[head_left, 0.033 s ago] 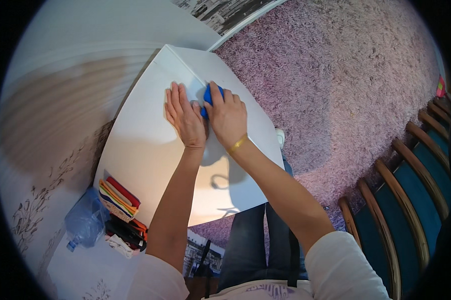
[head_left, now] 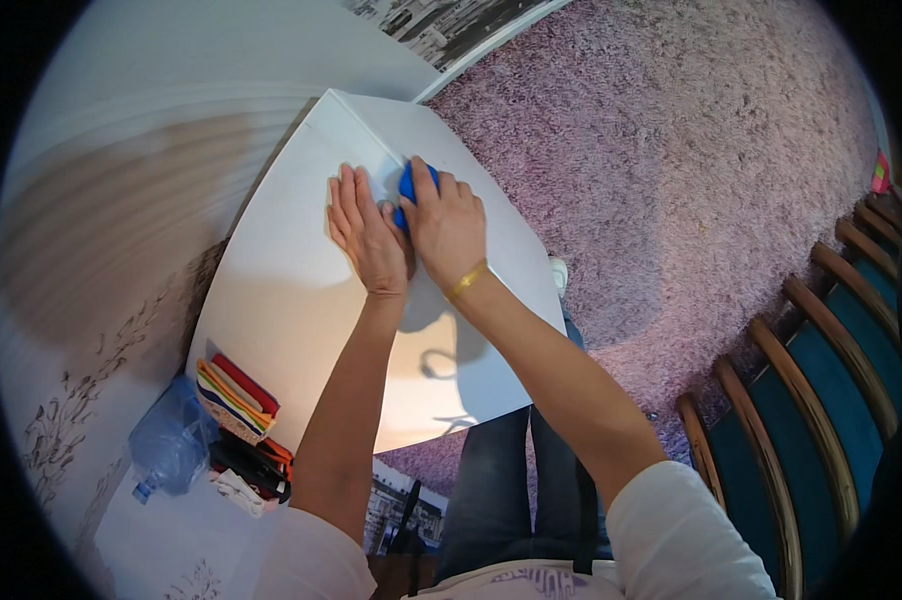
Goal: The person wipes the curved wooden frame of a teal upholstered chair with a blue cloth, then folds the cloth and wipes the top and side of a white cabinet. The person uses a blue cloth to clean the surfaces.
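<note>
My right hand (head_left: 448, 232), with a yellow band at its wrist, has its fingers curled over a bright blue cloth-like wad (head_left: 406, 187). It presses the wad against a white furniture surface (head_left: 271, 310), beside a straight line (head_left: 371, 130) running in from the far corner. Just left of it, my left hand (head_left: 373, 240) lies flat on the same surface with its fingers stretched out. The left thumb reaches close to the blue wad; whether they touch is hard to make out. Much of the wad is hidden under the right hand.
At the near left are a clear blue plastic bottle (head_left: 174, 445), a box with colourful folded cloths (head_left: 239, 392) and dark items. A patterned wall (head_left: 111, 230) borders the left. Pinkish carpet (head_left: 611, 160) spreads right, with a wood-slatted teal seat (head_left: 811, 400) at the near right.
My right hand has shifted slightly left with the blue wad, nearer to my left hand. The left hand has hardly moved.
</note>
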The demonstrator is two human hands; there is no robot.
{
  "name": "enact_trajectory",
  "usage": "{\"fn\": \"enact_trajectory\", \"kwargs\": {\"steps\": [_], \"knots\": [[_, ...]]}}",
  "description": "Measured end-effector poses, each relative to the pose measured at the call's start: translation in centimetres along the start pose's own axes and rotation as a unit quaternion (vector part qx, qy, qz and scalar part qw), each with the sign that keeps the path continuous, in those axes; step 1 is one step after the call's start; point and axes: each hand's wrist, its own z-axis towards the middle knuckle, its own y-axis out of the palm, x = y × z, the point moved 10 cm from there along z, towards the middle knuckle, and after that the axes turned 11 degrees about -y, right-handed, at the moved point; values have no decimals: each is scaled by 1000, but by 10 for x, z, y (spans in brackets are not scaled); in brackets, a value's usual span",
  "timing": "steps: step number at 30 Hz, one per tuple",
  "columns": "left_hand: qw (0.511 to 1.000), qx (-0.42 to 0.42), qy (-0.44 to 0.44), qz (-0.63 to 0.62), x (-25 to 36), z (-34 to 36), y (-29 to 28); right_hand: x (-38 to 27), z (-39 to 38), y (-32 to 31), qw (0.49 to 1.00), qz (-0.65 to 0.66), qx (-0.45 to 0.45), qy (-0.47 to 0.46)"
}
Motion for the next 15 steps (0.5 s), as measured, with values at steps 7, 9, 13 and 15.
{"fn": "enact_trajectory", "kwargs": {"steps": [7, 9, 13, 15], "knots": [[999, 27, 36, -1, 12, -3, -5, -8, 37, 11, 999, 37, 21, 2], [999, 32, 35, 3, 7, -4, -1, -4, 31, 12, 998, 56, 9, 10], [999, 25, 43, -2, -1, -7, 6, 13, -23, -5, 998, 60, 18, 22], [999, 15, 32, 3, 0, -12, 9, 29, -67, -21, 997, 75, -1, 32]]}}
